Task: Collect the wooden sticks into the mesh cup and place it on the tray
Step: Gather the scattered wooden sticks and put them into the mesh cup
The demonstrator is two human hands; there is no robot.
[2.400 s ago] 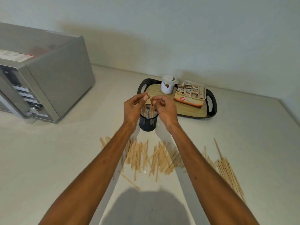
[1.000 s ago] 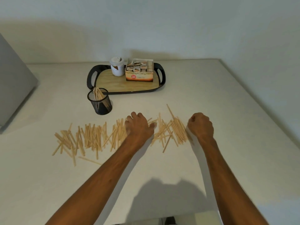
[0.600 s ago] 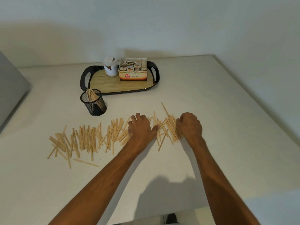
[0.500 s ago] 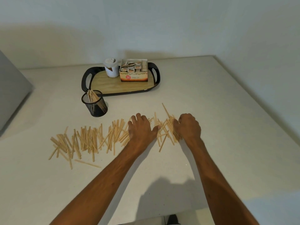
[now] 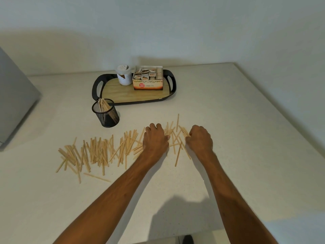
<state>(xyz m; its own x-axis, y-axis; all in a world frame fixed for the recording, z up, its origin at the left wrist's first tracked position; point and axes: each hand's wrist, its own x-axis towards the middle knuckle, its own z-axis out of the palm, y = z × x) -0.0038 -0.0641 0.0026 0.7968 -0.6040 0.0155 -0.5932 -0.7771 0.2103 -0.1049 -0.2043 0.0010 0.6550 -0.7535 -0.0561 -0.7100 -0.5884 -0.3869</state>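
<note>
Several pale wooden sticks lie scattered in a long band across the white counter. My left hand rests palm down on the right part of that band, fingers curled onto sticks. My right hand is curled at the band's right end, its fingers closed on a few sticks. A small loose cluster of sticks lies between the two hands. The black mesh cup stands upright left of my hands with several sticks in it. Behind it sits the black-rimmed, wood-faced tray.
On the tray stand a white lidded cup and an open box of tea sachets. A grey appliance fills the left edge. The wall runs behind the tray, and the counter's edge slants down the right side.
Both hands left the mesh cup and came down onto the right end of the stick band. Over the last second my right hand slid left, bunching sticks toward my left hand.
</note>
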